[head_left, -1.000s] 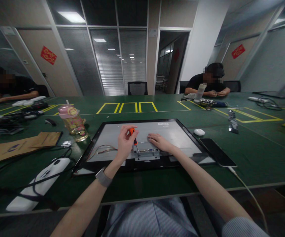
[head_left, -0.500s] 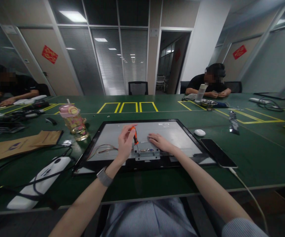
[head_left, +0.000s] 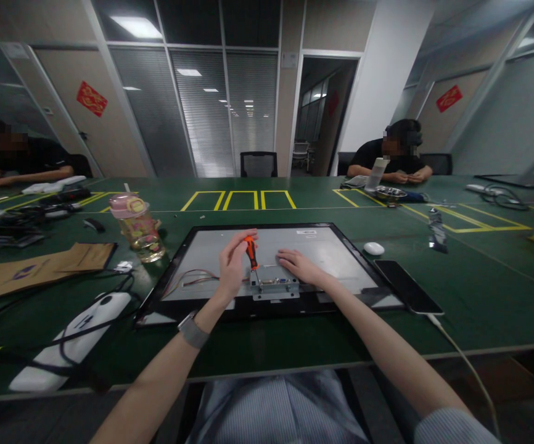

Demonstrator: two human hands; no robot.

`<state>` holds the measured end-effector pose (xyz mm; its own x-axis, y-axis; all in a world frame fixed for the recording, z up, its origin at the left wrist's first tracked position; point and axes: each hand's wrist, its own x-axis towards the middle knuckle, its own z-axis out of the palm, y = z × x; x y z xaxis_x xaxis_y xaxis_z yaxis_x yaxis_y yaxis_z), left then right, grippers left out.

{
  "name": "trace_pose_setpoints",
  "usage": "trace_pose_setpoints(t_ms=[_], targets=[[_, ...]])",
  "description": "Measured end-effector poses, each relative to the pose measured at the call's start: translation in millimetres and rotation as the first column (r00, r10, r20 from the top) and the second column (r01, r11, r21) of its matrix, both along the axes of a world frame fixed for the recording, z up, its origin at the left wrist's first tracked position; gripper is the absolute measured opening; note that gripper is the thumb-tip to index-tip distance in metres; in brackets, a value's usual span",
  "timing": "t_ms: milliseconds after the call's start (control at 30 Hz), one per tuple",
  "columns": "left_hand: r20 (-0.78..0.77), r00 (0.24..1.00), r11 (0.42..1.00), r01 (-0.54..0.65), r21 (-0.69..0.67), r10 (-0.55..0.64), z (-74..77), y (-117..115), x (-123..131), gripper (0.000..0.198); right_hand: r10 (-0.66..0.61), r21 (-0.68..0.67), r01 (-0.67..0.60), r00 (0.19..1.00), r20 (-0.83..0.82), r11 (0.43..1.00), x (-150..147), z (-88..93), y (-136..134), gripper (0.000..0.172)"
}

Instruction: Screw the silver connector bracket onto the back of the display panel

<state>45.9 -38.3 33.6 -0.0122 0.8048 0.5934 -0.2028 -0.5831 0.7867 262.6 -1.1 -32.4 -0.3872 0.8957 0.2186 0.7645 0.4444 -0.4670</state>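
An orange and black screwdriver (head_left: 251, 253) stands nearly upright, its tip at the left end of a small metal box with ports (head_left: 274, 285). My left hand (head_left: 234, 262) has its fingers closed around the top of the handle. My right hand (head_left: 297, 265) lies flat with fingers stretched out, at the back edge of the metal box. Under both hands is a large flat display panel (head_left: 341, 253), its grey back facing up within a black frame. Thin coloured wires (head_left: 193, 277) run across the panel to the left of the box.
Left of the panel stand a pink-lidded drink cup (head_left: 140, 228), a brown paper bag (head_left: 40, 268) and a white power strip (head_left: 73, 345) with black cables. A phone (head_left: 408, 287) on a charging cable and a white earbud case (head_left: 373, 248) lie right. Two people sit across the table.
My left hand has shifted slightly left and its fingers have turned on the handle, so more of the screwdriver shows. My right hand has stayed in place.
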Motion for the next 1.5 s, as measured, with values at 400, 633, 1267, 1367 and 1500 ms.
trace_pose_setpoints(t_ms=[400, 633, 1267, 1367, 1500], targets=[[0.002, 0.997, 0.997, 0.071, -0.041, -0.071, -0.4, 4.8, -3.4, 0.028, 0.015, 0.007, -0.015, 1.000, 0.017, 1.000, -0.9, 1.9, -1.7, 0.046], [-0.161, 0.982, 0.995, -0.093, 0.021, 0.095, 2.6, 1.6, -4.2, 0.027, 0.012, 0.017, -0.013, 1.000, 0.020, 1.000, -1.0, 1.6, -1.4, 0.046], [-0.138, 0.990, 1.000, 0.001, 0.015, 0.001, 3.2, -4.4, 0.9, 0.028, 0.008, -0.007, -0.008, 0.999, 0.031, 1.000, -1.2, 3.4, -2.8, 0.046], [-0.134, 0.990, 0.999, -0.046, -0.010, 0.044, 0.1, -4.7, 3.7, 0.027, 0.000, -0.003, 0.000, 1.000, 0.030, 1.000, -1.4, 3.0, -2.9, 0.047], [-0.132, 0.962, 0.967, -0.222, 0.125, 0.238, -0.8, -4.1, 4.0, 0.018, -0.001, -0.002, 0.001, 0.999, 0.041, 1.000, -1.0, 1.9, -2.2, 0.046]])
